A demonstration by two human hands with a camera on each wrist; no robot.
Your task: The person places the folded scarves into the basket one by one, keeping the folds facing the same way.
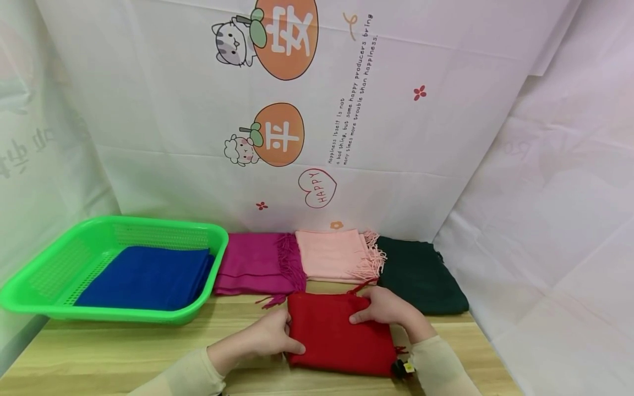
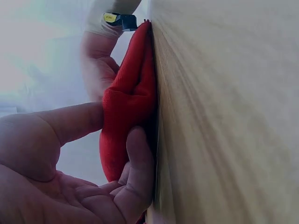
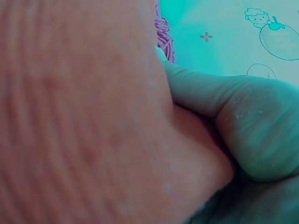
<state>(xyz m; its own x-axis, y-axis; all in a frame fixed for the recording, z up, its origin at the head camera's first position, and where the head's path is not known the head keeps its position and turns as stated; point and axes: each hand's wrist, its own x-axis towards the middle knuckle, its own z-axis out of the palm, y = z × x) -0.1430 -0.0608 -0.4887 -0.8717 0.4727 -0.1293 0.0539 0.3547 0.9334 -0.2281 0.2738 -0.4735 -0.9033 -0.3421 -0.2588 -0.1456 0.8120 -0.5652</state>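
Note:
A folded red scarf (image 1: 342, 335) lies on the wooden table near the front, with a little fringe at its far and right edges. My left hand (image 1: 269, 333) grips its left edge, thumb on top; the left wrist view shows fingers curled under the layered edge (image 2: 128, 112). At the far right part, my right hand (image 1: 386, 308) holds the scarf with the thumb on its upper face. In the right wrist view the cloth (image 3: 84, 112) fills the left side beside the right hand (image 3: 261, 121), whose fingertips are hidden.
Left of the hands stands a green basket (image 1: 218, 275) holding a folded blue cloth (image 1: 148, 278). Along the back wall lie a magenta fringed scarf (image 1: 252, 264), a pink fringed scarf (image 1: 329, 256) and a dark green scarf (image 1: 421, 278). White printed sheets (image 1: 386, 126) enclose the table (image 1: 124, 352).

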